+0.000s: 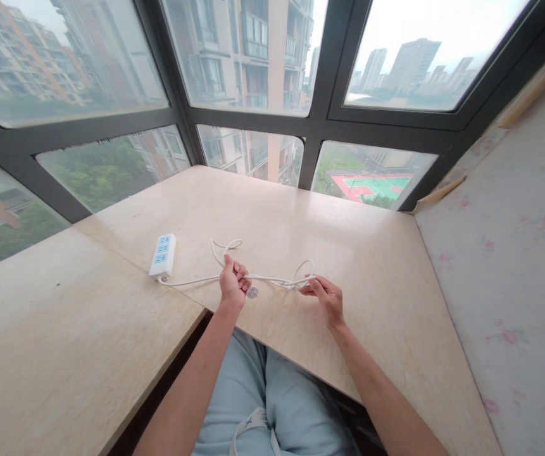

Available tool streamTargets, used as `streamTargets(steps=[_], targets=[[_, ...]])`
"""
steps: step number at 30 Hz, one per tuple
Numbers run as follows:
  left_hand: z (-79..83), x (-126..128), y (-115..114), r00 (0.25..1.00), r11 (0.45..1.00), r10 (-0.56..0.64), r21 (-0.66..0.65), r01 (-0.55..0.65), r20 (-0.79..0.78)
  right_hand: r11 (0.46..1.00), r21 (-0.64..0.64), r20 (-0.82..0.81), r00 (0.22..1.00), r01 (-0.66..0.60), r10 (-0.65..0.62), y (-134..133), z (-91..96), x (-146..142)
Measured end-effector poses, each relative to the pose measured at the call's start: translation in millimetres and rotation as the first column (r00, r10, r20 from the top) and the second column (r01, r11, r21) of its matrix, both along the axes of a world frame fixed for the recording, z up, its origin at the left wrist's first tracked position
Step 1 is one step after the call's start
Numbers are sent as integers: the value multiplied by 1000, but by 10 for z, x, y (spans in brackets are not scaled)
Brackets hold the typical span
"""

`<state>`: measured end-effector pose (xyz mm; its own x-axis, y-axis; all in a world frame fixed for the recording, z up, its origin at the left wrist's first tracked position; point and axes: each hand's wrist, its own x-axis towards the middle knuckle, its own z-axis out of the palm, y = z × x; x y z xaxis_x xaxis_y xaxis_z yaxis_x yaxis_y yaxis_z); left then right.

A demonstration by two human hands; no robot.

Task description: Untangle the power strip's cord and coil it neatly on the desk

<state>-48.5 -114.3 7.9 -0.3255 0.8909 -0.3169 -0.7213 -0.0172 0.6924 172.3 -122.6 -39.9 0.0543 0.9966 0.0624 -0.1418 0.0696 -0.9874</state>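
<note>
One cord (265, 277) runs rightward from the strip (162, 256) on the table (371, 247) to the left hand (234, 282), curled around it, and the right hand (327, 299), which pinches its looped part. The plug (252, 292) shows just beside the left hand.

At the frame's center, the left hand (234, 282) covers a stretch of the white cord (191, 281); we cannot trace its path inside the curled fingers. Just beside them, the round clear-faced piece (252, 292) is too small for us to identify its details. Right of center, the right hand (326, 297) hides part of the gathered loops. At center left, we cannot resolve the socket slots on the power strip (162, 256). The lower edge cuts off both forearms (181, 387) and the trousers (295, 399); the right edge crops the wall (528, 278).
</note>
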Motion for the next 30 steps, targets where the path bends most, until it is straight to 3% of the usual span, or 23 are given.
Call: streamTargets(steps=[5,10,21,26,30], targets=[[23,31,70,998,999,-43,20,44,-35,996,90,179,984,10,-26,81,32,125],[78,194,198,996,994,-87,73,86,11,986,157,159,983,60,-86,158,-8,161],[210,678,417,966,972,-234,66,228,114,1000,-1,56,998,16,-16,198,-72,117],[214,735,433,917,943,-331,49,328,224,995,-83,-56,997,-58,54,196,-27,110],[175,738,459,892,921,-380,9,390,244,983,-75,-86,984,-166,159,185,35,101]])
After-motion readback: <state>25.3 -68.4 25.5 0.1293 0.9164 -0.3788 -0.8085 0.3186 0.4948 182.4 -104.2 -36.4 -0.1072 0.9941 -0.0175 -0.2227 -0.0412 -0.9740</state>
